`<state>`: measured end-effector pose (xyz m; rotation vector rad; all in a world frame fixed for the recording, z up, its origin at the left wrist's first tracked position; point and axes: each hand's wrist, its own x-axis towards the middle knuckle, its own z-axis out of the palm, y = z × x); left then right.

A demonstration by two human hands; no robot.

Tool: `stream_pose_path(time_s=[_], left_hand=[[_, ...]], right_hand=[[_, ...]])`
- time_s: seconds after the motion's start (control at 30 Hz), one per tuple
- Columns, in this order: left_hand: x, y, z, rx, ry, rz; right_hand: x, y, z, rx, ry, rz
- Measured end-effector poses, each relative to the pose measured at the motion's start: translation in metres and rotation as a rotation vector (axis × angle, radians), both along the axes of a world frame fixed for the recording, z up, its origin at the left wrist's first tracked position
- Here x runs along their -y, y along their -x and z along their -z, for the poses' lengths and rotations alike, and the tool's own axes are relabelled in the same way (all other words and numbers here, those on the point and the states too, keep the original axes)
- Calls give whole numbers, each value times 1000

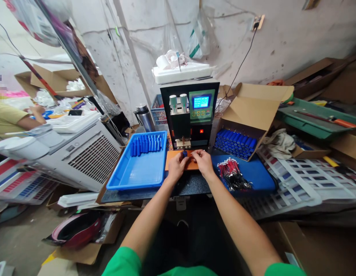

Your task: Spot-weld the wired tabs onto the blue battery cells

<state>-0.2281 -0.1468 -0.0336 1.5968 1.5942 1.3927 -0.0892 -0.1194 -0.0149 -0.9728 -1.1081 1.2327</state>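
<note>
My left hand [177, 165] is closed around a blue cylindrical battery cell [185, 153], at the foot of a black spot welder [175, 128]. The cell is just below the welder's metal electrodes [183, 142]; I cannot tell whether they touch. Close beside it, my right hand [203, 161] pinches what looks like a thin wire lead [192, 153], mostly hidden by the fingers. Both hands are over an orange board [171, 158]. To the right lies a bundle of red and black wire leads [231, 174] with white ends.
A blue tray [137, 174] with several blue cells [146, 145] stands left. At right, an open cardboard box [254, 109] holds many blue cells [235, 143]. A steel flask [145, 118] stands behind the tray. Another person's arm [31, 122] shows far left.
</note>
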Motion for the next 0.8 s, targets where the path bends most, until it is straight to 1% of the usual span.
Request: stream_pose_path(time_s=[0.1, 0.27, 0.4, 0.63, 0.8], left_hand=[[2, -1, -3, -30, 3, -11], [5, -2, -9, -112, 17, -29], [6, -3, -10, -115, 18, -45], [6, -3, -9, -85, 4, -54], [6, -4, -10, -85, 13, -58]], right_hand=[[-7, 7, 0, -7, 9, -15], [-9, 15, 1, 14, -24, -52], [-9, 17, 1, 40, -50, -60], [-10, 19, 0, 200, -109, -26], [-10, 20, -1, 208, -115, -14]])
